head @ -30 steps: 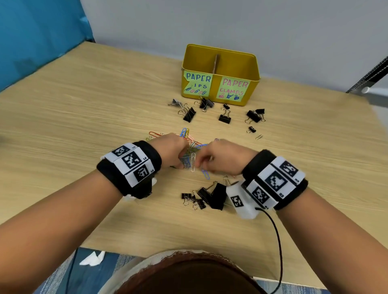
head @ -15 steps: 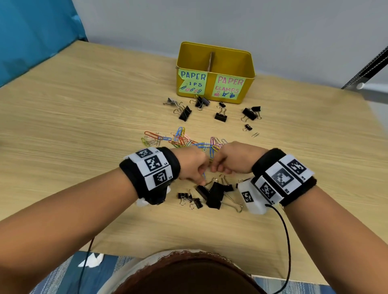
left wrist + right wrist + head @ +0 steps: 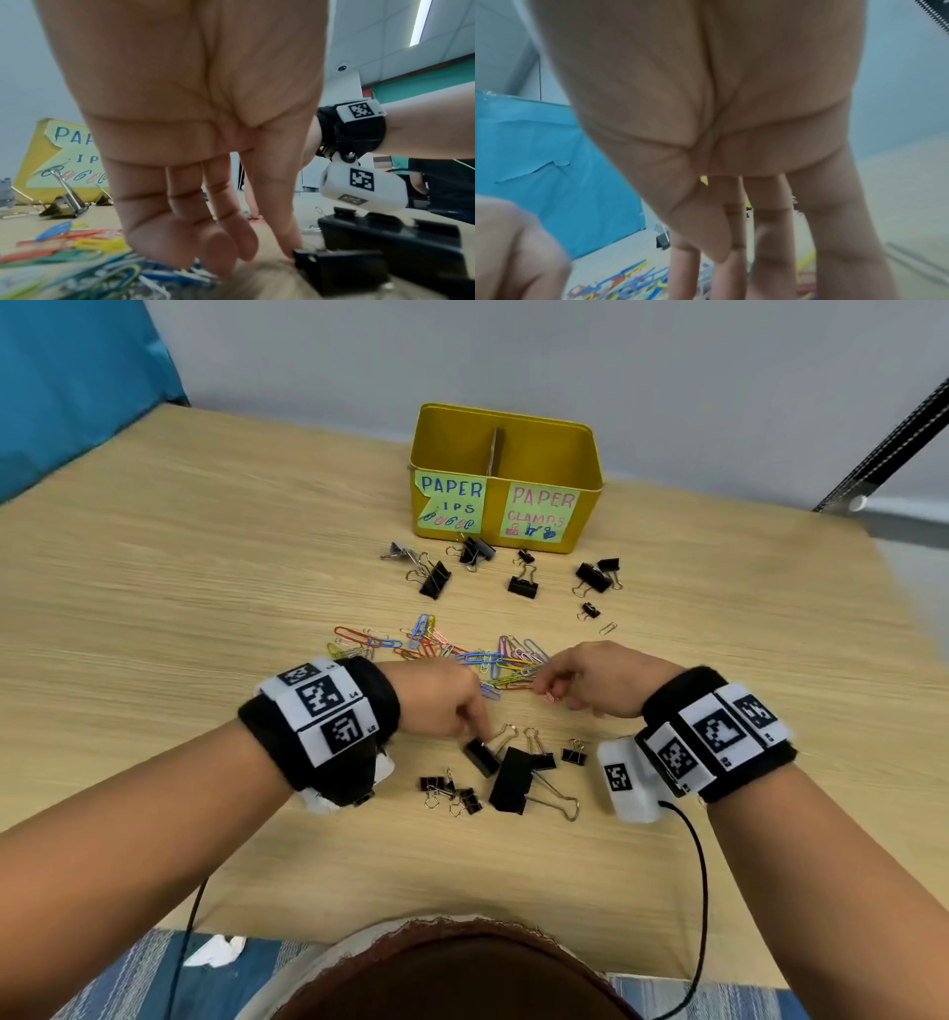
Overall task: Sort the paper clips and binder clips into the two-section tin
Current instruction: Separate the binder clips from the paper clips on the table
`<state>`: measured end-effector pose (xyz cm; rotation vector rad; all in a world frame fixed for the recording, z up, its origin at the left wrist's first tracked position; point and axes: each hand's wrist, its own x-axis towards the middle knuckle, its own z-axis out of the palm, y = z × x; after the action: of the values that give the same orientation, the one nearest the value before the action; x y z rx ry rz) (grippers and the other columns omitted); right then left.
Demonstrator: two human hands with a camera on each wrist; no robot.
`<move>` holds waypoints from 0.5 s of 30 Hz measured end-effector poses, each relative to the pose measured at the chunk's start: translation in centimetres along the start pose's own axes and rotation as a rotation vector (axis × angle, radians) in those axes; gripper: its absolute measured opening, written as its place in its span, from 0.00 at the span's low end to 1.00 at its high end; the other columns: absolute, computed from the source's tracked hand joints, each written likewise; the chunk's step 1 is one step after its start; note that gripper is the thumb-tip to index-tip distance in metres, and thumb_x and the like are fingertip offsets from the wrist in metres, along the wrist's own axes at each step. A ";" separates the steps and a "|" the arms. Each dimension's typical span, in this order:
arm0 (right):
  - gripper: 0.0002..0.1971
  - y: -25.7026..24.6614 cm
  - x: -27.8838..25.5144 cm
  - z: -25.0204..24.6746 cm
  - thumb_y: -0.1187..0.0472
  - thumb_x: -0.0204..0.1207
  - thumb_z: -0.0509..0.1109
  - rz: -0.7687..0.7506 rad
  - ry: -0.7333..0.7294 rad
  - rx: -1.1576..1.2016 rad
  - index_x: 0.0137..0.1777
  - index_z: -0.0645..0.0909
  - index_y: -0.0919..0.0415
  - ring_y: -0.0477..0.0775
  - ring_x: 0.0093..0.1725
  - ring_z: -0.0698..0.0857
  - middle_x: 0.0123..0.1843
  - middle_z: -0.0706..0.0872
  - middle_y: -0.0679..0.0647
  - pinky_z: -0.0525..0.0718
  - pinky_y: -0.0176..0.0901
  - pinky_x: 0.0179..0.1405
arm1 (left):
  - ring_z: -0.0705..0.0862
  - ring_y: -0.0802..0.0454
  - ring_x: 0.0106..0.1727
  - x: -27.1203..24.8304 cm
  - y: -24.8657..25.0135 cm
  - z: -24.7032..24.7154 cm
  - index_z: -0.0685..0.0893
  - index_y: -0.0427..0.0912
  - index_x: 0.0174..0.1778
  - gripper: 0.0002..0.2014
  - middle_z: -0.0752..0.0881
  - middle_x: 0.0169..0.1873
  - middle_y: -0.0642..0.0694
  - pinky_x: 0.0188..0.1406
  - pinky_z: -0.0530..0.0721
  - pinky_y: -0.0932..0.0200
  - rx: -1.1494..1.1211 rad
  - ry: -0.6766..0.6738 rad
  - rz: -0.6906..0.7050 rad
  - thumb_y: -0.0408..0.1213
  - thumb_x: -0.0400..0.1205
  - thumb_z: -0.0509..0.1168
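The yellow two-section tin [image 3: 544, 449] stands at the back of the table, labelled for paper clips on the left and clamps on the right. Coloured paper clips [image 3: 452, 649] lie scattered mid-table. My left hand [image 3: 470, 726] reaches down, and one fingertip touches a small black binder clip [image 3: 481, 756]; the left wrist view shows that fingertip at the corner of the binder clip [image 3: 339, 270], the other fingers loose. My right hand [image 3: 557, 690] has straight fingers pointing down onto the right end of the paper clips [image 3: 634, 282]. I see nothing held in either hand.
A large black binder clip [image 3: 513, 778] and several small ones lie between my wrists. More binder clips [image 3: 436, 580] sit just in front of the tin. A black cable [image 3: 703, 891] trails from my right wrist over the table's front edge.
Both hands were bunched together over the paper clips. They have come apart: the left dropped toward me onto a binder clip, the right shifted right over the paper clips.
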<state>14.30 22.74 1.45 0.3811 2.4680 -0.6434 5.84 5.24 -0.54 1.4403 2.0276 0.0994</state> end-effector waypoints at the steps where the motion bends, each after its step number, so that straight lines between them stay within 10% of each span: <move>1: 0.18 0.2 0.0 -0.2 0.72 0.76 0.56 -0.003 0.041 0.018 0.57 0.83 0.58 0.51 0.42 0.80 0.44 0.80 0.51 0.74 0.32 0.29 | 0.84 0.49 0.57 -0.3 0.1 0.0 0.88 0.48 0.60 0.15 0.88 0.56 0.44 0.45 0.69 0.70 -0.012 -0.019 0.007 0.33 0.81 0.62; 7: 0.15 1.3 -0.7 -0.8 0.70 0.76 0.57 0.096 0.076 -0.100 0.38 0.80 0.52 0.48 0.31 0.77 0.31 0.75 0.45 0.77 0.28 0.26 | 0.80 0.50 0.50 -1.9 -2.2 -1.0 0.86 0.43 0.55 0.14 0.84 0.50 0.43 0.49 0.77 0.60 -0.076 0.111 -0.166 0.40 0.74 0.71; 15: 0.16 -0.2 1.6 -0.5 0.71 0.76 0.57 -0.013 0.157 -0.041 0.57 0.84 0.61 0.51 0.47 0.76 0.43 0.83 0.48 0.72 0.31 0.37 | 0.74 0.50 0.46 -0.4 -3.0 -1.3 0.80 0.38 0.56 0.18 0.74 0.45 0.47 0.38 0.69 0.61 -0.089 0.232 -0.285 0.40 0.73 0.73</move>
<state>12.70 23.02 0.95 0.4145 2.6305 -0.5873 2.78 4.11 -0.57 1.1154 2.3640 0.2416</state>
